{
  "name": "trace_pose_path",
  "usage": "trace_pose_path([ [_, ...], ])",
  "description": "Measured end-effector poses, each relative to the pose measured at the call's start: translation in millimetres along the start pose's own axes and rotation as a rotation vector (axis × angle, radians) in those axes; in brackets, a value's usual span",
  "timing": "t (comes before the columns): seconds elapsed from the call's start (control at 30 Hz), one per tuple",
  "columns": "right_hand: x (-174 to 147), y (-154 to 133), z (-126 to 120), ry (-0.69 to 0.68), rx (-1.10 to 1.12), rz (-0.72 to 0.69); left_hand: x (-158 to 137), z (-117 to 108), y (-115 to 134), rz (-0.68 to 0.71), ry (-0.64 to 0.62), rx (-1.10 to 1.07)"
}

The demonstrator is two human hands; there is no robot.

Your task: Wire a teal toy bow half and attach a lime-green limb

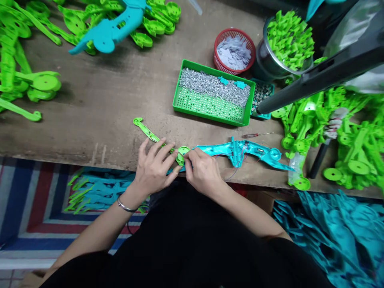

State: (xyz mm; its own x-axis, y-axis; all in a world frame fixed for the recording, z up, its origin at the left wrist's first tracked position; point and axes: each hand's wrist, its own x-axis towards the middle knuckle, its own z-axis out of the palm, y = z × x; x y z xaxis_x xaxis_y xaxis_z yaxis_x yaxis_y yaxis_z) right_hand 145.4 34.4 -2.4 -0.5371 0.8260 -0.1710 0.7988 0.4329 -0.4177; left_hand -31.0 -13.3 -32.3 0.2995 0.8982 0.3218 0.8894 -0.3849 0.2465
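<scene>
Near the table's front edge lies a blue plastic bow-shaped shell (216, 149), its hollow side up, with thin wires along its right half. A green plastic limb (147, 130) with a round green end (183, 152) meets it at the left. My left hand (154, 164) rests over the green limb, fingers spread and lying flat. The fingers of my right hand (202, 168) are pinched together at the round green end; what is between them is too small to make out. A thin screwdriver (252, 135) lies behind the shell.
Behind stands a green basket (210, 117) of small metal pieces, near a red basket (217, 60) of pale pieces and a metal pot (265, 60) of green parts. A dark bar (318, 76) slants in from the right. Green parts (357, 160) are heaped right; blue shells (336, 236) lie below.
</scene>
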Motion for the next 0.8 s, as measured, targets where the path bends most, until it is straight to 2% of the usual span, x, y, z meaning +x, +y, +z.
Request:
trace_pose_path([
  [0.23, 5, 7, -6, -0.068, -0.023, 0.004, 0, 5, 4, 0.121, -0.049, -0.096],
  [0.37, 7, 20, -14, -0.020, 0.003, -0.020, -1, 9, 7, 0.108, -0.040, -0.066],
  [0.5, 10, 29, -19, 0.006, -0.006, 0.026, 0, 7, 11, 0.107, -0.062, -0.022],
  [0.67, 12, 28, -12, -0.006, -0.082, 0.086, 4, 5, 18, 0.088, -0.108, 0.048],
  [0.8, 11, 28, -9, -0.034, -0.112, 0.074, 9, 7, 24, 0.072, -0.093, 0.104],
])
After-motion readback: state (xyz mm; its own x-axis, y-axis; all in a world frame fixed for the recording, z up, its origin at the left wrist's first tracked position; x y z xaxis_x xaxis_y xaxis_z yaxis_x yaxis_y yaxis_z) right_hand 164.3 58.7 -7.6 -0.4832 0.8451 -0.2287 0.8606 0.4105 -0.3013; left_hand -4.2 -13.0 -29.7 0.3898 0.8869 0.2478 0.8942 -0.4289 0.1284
